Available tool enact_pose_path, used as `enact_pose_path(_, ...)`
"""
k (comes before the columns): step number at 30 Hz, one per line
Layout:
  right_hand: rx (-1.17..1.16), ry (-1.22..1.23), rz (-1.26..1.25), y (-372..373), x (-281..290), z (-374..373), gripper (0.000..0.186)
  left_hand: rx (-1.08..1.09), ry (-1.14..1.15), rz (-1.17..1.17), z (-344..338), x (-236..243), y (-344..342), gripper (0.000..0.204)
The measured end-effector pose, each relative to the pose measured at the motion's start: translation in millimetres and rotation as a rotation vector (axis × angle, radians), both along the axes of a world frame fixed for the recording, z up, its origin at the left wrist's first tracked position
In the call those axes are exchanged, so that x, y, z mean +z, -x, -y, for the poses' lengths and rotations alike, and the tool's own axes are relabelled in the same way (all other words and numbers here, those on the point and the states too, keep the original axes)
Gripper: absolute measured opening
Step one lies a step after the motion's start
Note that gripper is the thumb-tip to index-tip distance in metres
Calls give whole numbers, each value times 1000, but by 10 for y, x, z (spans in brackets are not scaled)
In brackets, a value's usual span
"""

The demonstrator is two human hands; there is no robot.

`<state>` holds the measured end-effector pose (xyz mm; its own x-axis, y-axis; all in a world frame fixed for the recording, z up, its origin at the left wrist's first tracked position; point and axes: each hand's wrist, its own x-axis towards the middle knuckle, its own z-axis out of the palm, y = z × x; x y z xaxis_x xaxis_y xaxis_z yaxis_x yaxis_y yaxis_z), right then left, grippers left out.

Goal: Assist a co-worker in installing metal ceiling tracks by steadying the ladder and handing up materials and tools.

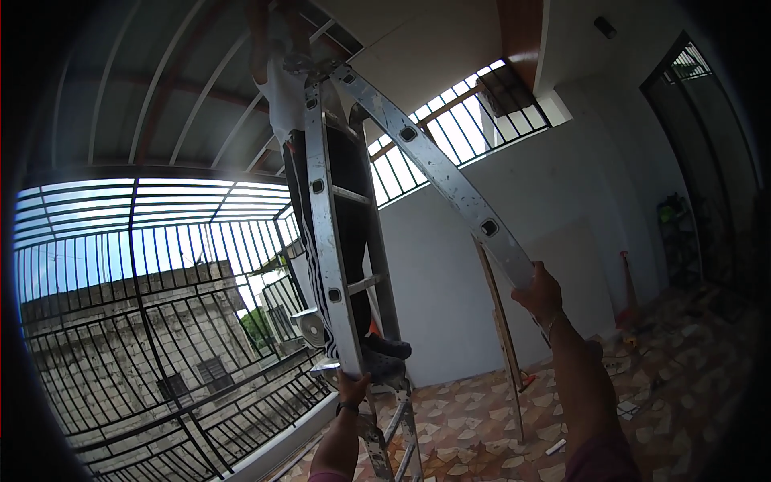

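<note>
Head view: left hand point(351, 389) fingers wrap ladder point(333, 241) front rail low; right hand point(540, 291) fingers grip its rear rail, higher up

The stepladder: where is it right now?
In the head view the stepladder stands centre-left by the window grille, left hand and right hand holding its rails.

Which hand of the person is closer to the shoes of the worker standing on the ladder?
Left. The left hand grips the ladder rail just below the shoes; the right hand holds the other rail, farther right.
</note>
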<state>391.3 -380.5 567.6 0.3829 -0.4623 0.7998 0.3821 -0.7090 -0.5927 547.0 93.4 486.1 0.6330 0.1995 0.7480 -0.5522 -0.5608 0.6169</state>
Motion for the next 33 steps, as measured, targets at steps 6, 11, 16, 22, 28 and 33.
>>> enact_pose_path(6, -9, -3, 13, -7, 11, 13, 61, -3, 3, 15, 9, -4, -15, 69)
enact_pose_path(11, 10, -6, 29, -8, 10, 6, 61, 7, -8, 11, 10, 5, 25, 68)
enact_pose_path(16, 5, -6, 12, 1, 9, 12, 60, -4, 1, -31, 49, 49, 100, 68)
enact_pose_path(22, -4, -14, -6, -6, 15, 6, 59, 11, -4, 13, 58, 43, 127, 68)
enact_pose_path(28, 21, -32, -10, -8, 10, 7, 59, 25, 3, 16, 66, 36, 133, 68)
enact_pose_path(33, 9, -18, 21, -30, -8, 20, 60, 15, 20, -13, 97, 67, 203, 69)
